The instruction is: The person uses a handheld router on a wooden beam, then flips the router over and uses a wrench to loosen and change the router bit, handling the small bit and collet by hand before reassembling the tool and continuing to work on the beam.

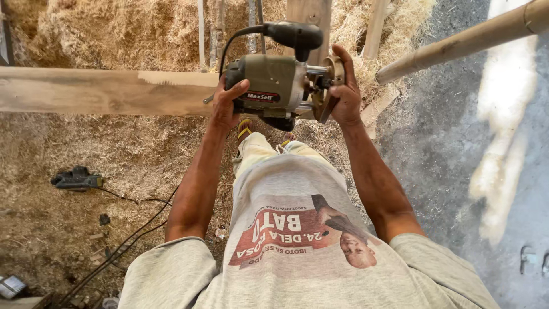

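I hold a grey-green electric router (pixel 274 86) with black handles on its side, in front of my chest. My left hand (pixel 227 103) grips the motor body at its rear end. My right hand (pixel 345 88) is wrapped around the round base plate at the tool's other end. A black power cord (pixel 229 46) arcs from the top handle. Behind the tool, a long wooden plank (pixel 103 91) lies horizontally at about hand height.
Sawdust and wood shavings (pixel 114 149) cover the ground. Another black power tool (pixel 77 179) lies on the shavings at the left, with cables (pixel 131 240) trailing toward me. Upright wooden boards (pixel 309 14) stand ahead, a bamboo pole (pixel 457 43) slants at upper right, grey concrete floor (pixel 446 149) at right.
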Tool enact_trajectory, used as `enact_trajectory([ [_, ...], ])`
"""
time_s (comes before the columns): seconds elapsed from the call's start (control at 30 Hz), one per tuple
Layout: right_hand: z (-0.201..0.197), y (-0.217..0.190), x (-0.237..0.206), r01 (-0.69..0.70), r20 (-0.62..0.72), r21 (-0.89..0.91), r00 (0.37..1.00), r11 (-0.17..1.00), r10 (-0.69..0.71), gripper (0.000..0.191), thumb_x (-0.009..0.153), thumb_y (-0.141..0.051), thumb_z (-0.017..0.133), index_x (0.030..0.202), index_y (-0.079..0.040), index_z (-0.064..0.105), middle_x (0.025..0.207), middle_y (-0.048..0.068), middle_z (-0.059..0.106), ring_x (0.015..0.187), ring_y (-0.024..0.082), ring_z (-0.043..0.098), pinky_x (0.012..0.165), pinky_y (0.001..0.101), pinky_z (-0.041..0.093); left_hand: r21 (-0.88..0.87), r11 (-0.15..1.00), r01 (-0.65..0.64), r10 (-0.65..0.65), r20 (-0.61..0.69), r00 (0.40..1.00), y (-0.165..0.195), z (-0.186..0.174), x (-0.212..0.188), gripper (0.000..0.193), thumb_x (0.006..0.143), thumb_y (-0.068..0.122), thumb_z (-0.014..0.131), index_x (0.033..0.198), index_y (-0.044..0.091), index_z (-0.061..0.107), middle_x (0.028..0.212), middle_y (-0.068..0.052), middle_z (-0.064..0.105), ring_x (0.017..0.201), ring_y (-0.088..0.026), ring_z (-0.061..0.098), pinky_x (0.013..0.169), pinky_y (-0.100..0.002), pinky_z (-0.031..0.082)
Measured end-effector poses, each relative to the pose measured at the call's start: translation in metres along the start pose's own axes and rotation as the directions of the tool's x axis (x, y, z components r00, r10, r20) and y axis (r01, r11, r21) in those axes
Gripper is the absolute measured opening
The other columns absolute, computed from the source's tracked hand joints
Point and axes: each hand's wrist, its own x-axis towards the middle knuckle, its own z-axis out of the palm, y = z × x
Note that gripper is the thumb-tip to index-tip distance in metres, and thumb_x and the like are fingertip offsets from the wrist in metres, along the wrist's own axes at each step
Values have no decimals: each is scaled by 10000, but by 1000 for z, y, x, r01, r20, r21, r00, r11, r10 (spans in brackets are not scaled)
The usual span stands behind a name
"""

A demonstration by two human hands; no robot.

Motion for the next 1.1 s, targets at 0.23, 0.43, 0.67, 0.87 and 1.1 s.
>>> enact_trajectory([
  [0.23, -12, 2, 9, -94, -217, -293, 976, 951, 30, 633, 959, -162, 699, 1512, -94, 397, 1166, 88, 567, 971, 160, 649, 854, 343, 636, 139, 971, -194, 195, 10, 981, 2, 31, -18, 826, 691, 218, 949, 1364, 6, 520, 1162, -149, 661, 1050, -292, 690, 989, -461, 615],
  [0.43, -8, 41, 14, -162, -410, 36, 898, 986, 163, 242, 990, -149, 673, 1157, 13, 605, 1007, 72, 652, 901, 152, 666, 899, 303, 614, 721, 604, -339, 438, 55, 897, 18, 63, -29, 864, 587, 439, 988, 1284, 73, 631, 1154, -94, 714, 1048, -243, 728, 957, -408, 618],
  [0.67, -14, 63, 7, -333, -385, 28, 866, 942, 318, 198, 1062, -185, 603, 1071, 11, 626, 877, 65, 667, 797, 163, 646, 732, 284, 572, 880, 290, -376, 452, 220, 865, 9, 71, -18, 861, 606, 474, 1012, 1296, 111, 647, 1181, -108, 722, 1081, -283, 728, 1030, -437, 553],
  [0.87, -13, 36, 7, -363, -363, -892, 930, 270, 51, 619, 790, -104, 813, 1324, -172, 506, 1145, 76, 649, 997, 223, 672, 727, 337, 651, 865, 37, -500, 425, 439, 791, -18, 80, -2, 959, 559, 437, 1010, 1328, 53, 584, 1150, -167, 673, 1042, -335, 681, 995, -471, 514],
  [1.1, -20, 7, 14, -274, -259, -837, 961, 473, 99, 538, 784, -208, 910, 1219, -139, 603, 1146, 100, 665, 1072, 232, 694, 907, 354, 607, 877, -51, -478, 269, 473, 839, -8, 97, -2, 949, 582, 435, 980, 1340, 35, 574, 1185, -223, 647, 1106, -405, 636, 955, -499, 506],
])
